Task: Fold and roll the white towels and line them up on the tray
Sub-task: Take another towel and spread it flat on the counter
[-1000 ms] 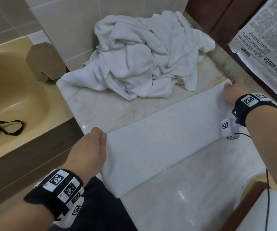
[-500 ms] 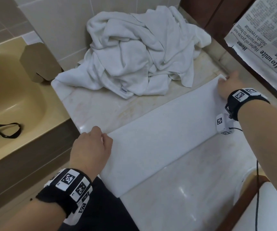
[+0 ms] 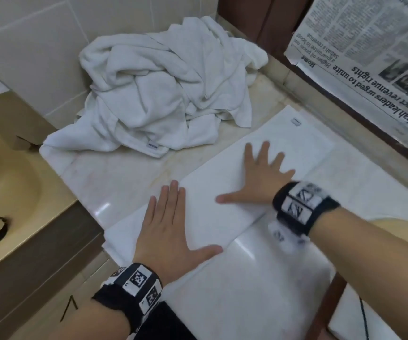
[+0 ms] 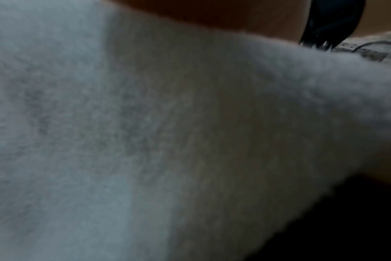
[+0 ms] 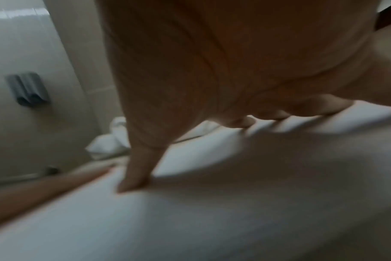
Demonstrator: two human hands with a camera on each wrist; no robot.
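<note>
Both hands lie flat, holding nothing, with the fingers straight and spread. The left hand (image 3: 171, 231) presses on the near end of the folded towel (image 3: 222, 192), close to the front-left corner of the marble counter (image 3: 114, 182). The right hand (image 3: 259, 177) presses on the middle of the same towel; in the right wrist view its fingertips (image 5: 132, 183) sink a little into the cloth. The towel is a long flat strip that lies diagonally across the counter, from the front-left corner toward the back-right edge, where a small label (image 3: 295, 121) shows near its far end.

I think the step is smoothing the fold before rolling. The near end seems to reach over the front edge of the counter, so a strong push toward that edge could drag the strip off. The polished marble looks slippery, so the layers may also slide apart and spoil the fold.

The heap of unfolded towels (image 3: 168, 89) sits at the back-left corner, apart from the strip. No tray is clearly visible. A newspaper (image 3: 369, 57) hangs beyond the right edge.
</note>
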